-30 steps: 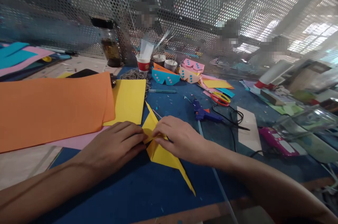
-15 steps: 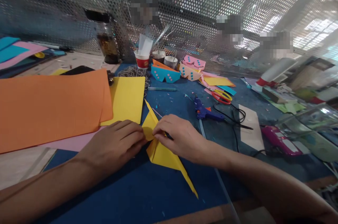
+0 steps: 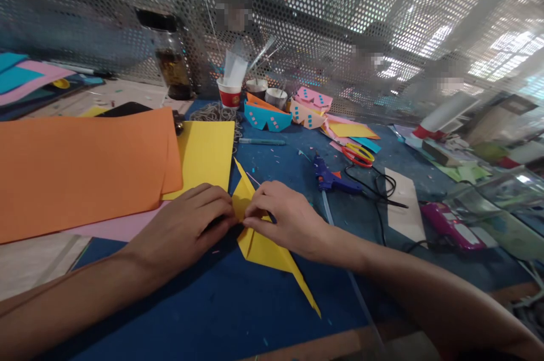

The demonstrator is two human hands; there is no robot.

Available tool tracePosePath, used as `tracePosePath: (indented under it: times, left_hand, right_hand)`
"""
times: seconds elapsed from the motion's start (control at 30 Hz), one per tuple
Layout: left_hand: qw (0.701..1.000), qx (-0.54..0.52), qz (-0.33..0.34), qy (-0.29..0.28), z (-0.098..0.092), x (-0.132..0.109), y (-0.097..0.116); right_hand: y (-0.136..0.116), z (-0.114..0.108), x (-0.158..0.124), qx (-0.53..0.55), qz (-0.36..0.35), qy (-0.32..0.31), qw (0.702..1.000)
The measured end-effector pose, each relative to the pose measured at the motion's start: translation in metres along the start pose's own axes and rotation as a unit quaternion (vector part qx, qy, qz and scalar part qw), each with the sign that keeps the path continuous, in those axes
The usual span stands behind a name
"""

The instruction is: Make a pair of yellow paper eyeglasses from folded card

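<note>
A piece of folded yellow paper [image 3: 270,253] lies on the blue table top, its long narrow strip slanting from upper left to lower right. My right hand [image 3: 283,216] is over its middle, thumb and fingers pinched on the paper near the notch. From the left, my left hand [image 3: 204,213] bends its fingers down, the thumb and fingertips closed at the paper's left edge. What lies right between the fingertips of both hands is partly hidden.
Orange sheets [image 3: 85,174] and a yellow sheet [image 3: 208,157] lie left. A blue glue gun [image 3: 334,177] with black cable and scissors [image 3: 358,154] lie right. Behind stand paper cups [image 3: 229,94], a jar [image 3: 170,60] and decorated paper glasses [image 3: 267,117], before a perforated metal screen [image 3: 297,26].
The fingers of both hands have shifted slightly at the notch of the yellow paper. The paper stays in nearly the same place.
</note>
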State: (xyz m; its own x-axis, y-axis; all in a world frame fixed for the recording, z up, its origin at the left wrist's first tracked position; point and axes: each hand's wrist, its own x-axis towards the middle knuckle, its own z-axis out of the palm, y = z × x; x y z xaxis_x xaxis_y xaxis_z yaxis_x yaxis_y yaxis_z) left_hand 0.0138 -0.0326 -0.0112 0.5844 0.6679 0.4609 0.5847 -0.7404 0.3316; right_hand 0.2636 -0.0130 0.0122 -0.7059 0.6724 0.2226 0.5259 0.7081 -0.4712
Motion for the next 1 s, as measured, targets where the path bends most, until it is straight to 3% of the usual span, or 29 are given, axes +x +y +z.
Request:
tracePosePath:
  times: [0.3, 0.5, 1.0]
  left_hand:
    - [0.999, -0.026, -0.038, -0.014, 0.0, 0.002, 0.0]
    - [0.998, -0.045, -0.04, -0.011, 0.0, 0.0, -0.002]
    - [0.998, -0.059, -0.038, 0.003, -0.005, -0.004, 0.002]
  right_hand:
    - [-0.003, 0.007, 0.002, 0.017, 0.032, 0.023, 0.999]
    - [-0.004, 0.009, 0.0, 0.028, 0.018, 0.028, 0.999]
    - [-0.007, 0.011, 0.003, 0.062, 0.062, 0.038, 0.995]
